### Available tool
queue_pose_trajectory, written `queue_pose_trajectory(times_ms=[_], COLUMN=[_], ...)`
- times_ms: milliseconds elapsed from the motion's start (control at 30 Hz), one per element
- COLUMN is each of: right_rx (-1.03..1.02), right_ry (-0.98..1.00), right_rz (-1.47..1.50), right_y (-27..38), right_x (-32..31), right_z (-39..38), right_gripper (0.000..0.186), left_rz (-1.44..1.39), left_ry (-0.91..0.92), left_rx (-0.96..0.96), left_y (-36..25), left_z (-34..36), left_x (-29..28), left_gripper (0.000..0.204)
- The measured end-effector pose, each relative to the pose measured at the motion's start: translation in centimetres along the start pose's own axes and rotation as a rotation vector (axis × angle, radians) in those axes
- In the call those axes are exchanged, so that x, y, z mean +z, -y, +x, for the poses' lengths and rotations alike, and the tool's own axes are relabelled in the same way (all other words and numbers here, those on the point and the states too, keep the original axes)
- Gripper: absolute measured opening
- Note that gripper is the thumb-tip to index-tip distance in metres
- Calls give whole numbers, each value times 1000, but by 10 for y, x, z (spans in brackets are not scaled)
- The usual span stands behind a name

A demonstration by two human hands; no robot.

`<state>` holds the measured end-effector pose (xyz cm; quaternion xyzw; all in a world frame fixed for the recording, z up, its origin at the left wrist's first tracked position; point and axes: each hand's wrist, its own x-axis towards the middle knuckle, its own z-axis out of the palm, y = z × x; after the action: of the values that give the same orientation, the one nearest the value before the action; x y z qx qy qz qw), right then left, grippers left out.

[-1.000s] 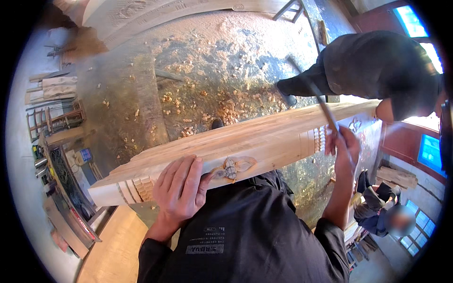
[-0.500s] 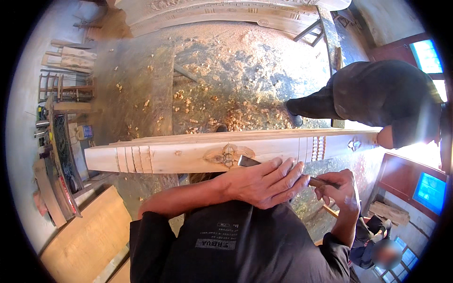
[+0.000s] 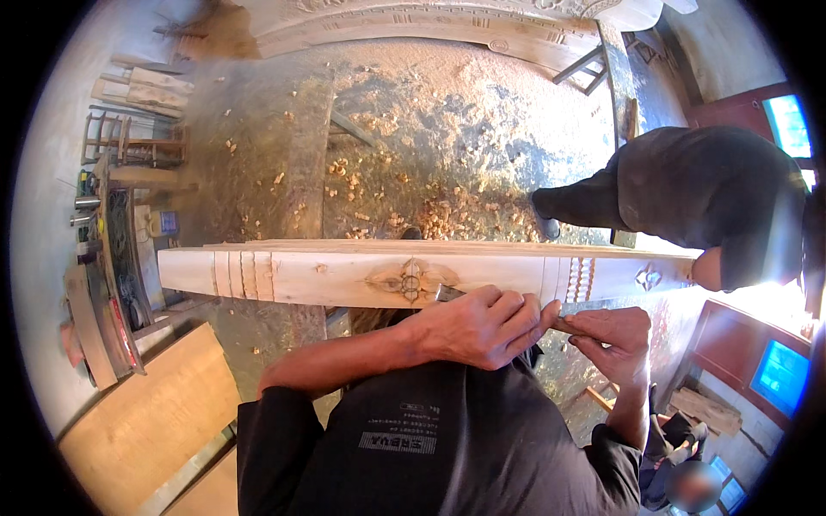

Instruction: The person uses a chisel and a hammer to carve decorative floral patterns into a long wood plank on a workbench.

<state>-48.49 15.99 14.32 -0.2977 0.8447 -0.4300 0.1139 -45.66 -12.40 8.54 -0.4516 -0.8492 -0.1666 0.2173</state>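
Note:
A long pale wooden beam [image 3: 327, 279] lies crosswise in front of me, with grooved bands near both ends. A carved flower [image 3: 411, 280] marks the middle of its near face. My left hand [image 3: 490, 325] is wrapped around the shaft of a chisel [image 3: 447, 293], knuckles up, beside the beam's near edge. The flat metal blade points left, its end just right of and below the flower; whether it touches the wood I cannot tell. Closed round the chisel's handle, my right hand [image 3: 613, 340] is just to the right of the left one.
Another person [image 3: 705, 185] in dark clothes is at the beam's right end. Wood shavings [image 3: 439, 202] litter the floor beyond. Boards and tools [image 3: 112, 258] line the left wall, above a tan panel [image 3: 155, 413]. A large carved piece [image 3: 413, 26] spans the back. One more person [image 3: 680, 464] is at lower right.
The fingers of my left hand have curled in more tightly round the chisel. Its blade end has drawn slightly away from the flower. The view has shifted a little.

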Motion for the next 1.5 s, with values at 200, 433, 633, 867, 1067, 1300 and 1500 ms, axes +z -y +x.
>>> queue_pose_trajectory(times_ms=[200,433,633,867,1067,1300,1500], right_rx=[-19,-100,-143,-148,-149,-173,-117], right_ry=[30,73,151,137,141,179,-227], right_rz=[-31,-61,-107,-118,-145,-102,209], right_y=[-15,-14,-10,-10,-4,-5,-16], right_x=[-3,-6,-12,-12,-11,-21,-10], right_z=[3,24,39,42,42,38,28], right_gripper=[29,30,29,28,29,37,45], left_rz=[-20,28,43,26,-73,-153,-202], left_ry=[2,-19,-35,-45,-31,-67,-121], left_rx=[-54,-122,-139,-138,-192,-203,-224], left_y=[-3,-5,-4,-2,-3,-2,-2], left_z=[8,5,4,6,6,4,7], left_x=[5,8,10,10,9,10,9], left_gripper=[50,51,56,56,54,52,42])
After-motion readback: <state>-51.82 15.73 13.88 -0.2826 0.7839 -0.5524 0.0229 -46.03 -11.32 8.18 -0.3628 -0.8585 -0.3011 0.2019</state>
